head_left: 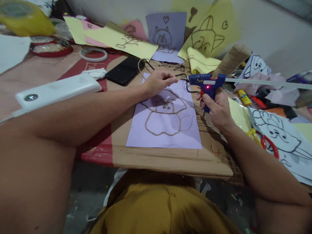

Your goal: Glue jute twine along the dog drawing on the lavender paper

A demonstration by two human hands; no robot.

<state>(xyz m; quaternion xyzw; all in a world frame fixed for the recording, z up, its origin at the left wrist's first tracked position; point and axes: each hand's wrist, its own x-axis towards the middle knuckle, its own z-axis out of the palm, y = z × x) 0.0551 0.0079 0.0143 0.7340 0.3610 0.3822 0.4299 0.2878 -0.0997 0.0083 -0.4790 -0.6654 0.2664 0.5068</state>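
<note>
My right hand [218, 105] grips a blue hot glue gun [200, 79], its red light lit and a long clear glue stick [268, 83] out of its back. The nozzle points left, close to the fingertips of my left hand [158, 84]. Those fingers are pinched together on a thin brown twine [139, 66], which loops up behind the hand. Below lies a purple sheet [138, 138] with an animal figure outlined in twine; its tail at the right shows only as a pencil line. My left hand hides part of the sheet's top.
A black phone [125, 71], a white power bank [58, 91] and a tape roll [93, 54] lie to the left. Drawn sheets, such as a purple one [168, 26], lean on the wall. A twine cone [231, 60], scissors [268, 144] and a glue tube [244, 97] are on the right.
</note>
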